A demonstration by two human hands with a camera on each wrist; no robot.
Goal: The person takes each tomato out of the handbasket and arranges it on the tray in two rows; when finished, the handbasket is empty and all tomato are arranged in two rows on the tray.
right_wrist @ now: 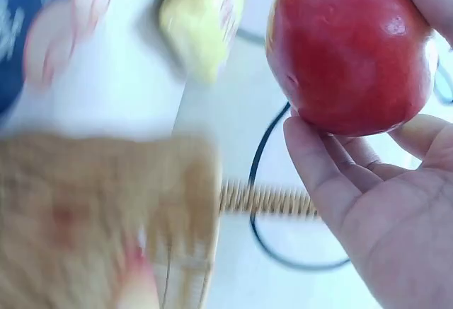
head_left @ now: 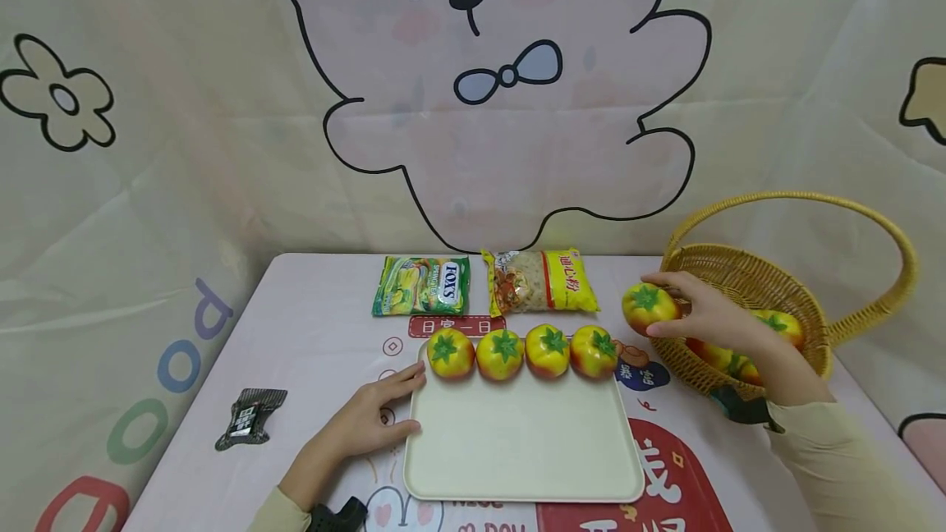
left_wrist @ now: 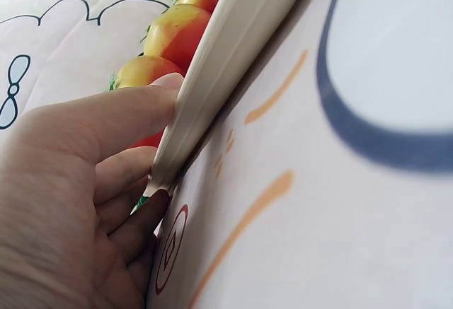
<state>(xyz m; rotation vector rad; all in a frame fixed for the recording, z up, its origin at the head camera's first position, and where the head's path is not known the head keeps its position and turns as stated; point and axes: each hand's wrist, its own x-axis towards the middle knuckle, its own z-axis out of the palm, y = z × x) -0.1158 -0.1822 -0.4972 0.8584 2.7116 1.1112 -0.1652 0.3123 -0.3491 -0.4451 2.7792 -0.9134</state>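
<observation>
At the right, my right hand [head_left: 705, 314] holds a yellow-and-red persimmon [head_left: 647, 308] with a green leafy top, at the basket's left rim. The right wrist view shows the red underside of this persimmon [right_wrist: 354, 51] between thumb and fingers. My left hand [head_left: 373, 413] rests against the left edge of a cream tray [head_left: 521, 442]; in the left wrist view its thumb and fingertips touch the tray's side wall [left_wrist: 212, 76]. Several persimmons [head_left: 499, 354] stand in a row along the tray's far edge. More persimmons [head_left: 782, 327] lie in the wicker basket [head_left: 739, 269], partly hidden by the right forearm.
Behind the tray lie a green FOX'S candy bag [head_left: 421, 286] and a yellow-and-clear food packet [head_left: 543, 282]. A small black wrapped packet [head_left: 250, 419] is at the left. The basket's tall handle [head_left: 897, 257] arches above the right side. A printed cloth covers the table.
</observation>
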